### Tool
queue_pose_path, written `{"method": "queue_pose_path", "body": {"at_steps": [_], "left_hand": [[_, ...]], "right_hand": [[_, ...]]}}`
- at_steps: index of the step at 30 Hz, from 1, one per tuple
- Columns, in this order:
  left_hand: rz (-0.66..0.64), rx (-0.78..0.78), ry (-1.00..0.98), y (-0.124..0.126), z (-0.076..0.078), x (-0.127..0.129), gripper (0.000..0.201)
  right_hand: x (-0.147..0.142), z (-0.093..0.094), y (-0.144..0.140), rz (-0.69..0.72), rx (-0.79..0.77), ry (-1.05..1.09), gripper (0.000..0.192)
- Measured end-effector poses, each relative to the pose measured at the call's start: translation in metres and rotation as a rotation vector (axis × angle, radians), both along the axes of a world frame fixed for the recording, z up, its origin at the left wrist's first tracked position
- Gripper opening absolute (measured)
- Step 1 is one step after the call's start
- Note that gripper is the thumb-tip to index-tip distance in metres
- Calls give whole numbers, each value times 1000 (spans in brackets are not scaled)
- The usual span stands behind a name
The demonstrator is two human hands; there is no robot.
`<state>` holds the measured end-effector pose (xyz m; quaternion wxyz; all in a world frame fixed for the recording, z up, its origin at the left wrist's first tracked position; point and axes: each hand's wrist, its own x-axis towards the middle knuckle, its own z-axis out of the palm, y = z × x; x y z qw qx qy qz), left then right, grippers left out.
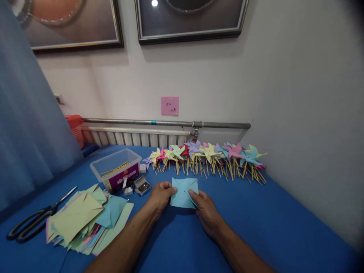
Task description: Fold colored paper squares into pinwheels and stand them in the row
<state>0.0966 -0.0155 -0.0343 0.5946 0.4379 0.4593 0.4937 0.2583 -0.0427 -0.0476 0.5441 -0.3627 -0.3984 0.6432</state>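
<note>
Between my two hands is a light blue paper square (184, 199) with slits cut in from its corners and a small dark dot in the middle. My left hand (162, 196) pinches its left edge, thumb on top. On the right side, my right hand (205, 210) grips the edge with the thumb on the face and the fingers behind. Both hands are closed on the paper, above the blue cloth (182, 242). Left of my left hand sit small boxes of metal pins (143, 185). A pile of cut paper squares (78, 214) lies further left.
Finished paper pinwheels (210, 151) on sticks lie in a row along the back. A clear plastic box (113, 159) holds a few sticks. Black-handled scissors (36, 220) rest at far left. Behind are a radiator (131, 137) and a metal pipe (170, 123).
</note>
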Motion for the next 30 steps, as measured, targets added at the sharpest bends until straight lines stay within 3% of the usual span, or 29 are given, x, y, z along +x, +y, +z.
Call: {"method": "queue_pose_path", "body": {"at_steps": [6, 12, 20, 25, 30], "left_hand": [[-2, 14, 46, 0, -2, 0, 30], [88, 58, 89, -1, 0, 4, 27], [210, 212, 186, -1, -3, 6, 21], [192, 310, 228, -6, -2, 9, 13], [201, 432, 445, -11, -1, 9, 8]], "right_hand": [[2, 4, -1, 58, -14, 18, 40], [-1, -7, 2, -3, -17, -4, 44], [-1, -14, 6, -19, -6, 5, 43], [-2, -12, 4, -16, -20, 2, 41], [-3, -9, 2, -26, -33, 9, 37]]}}
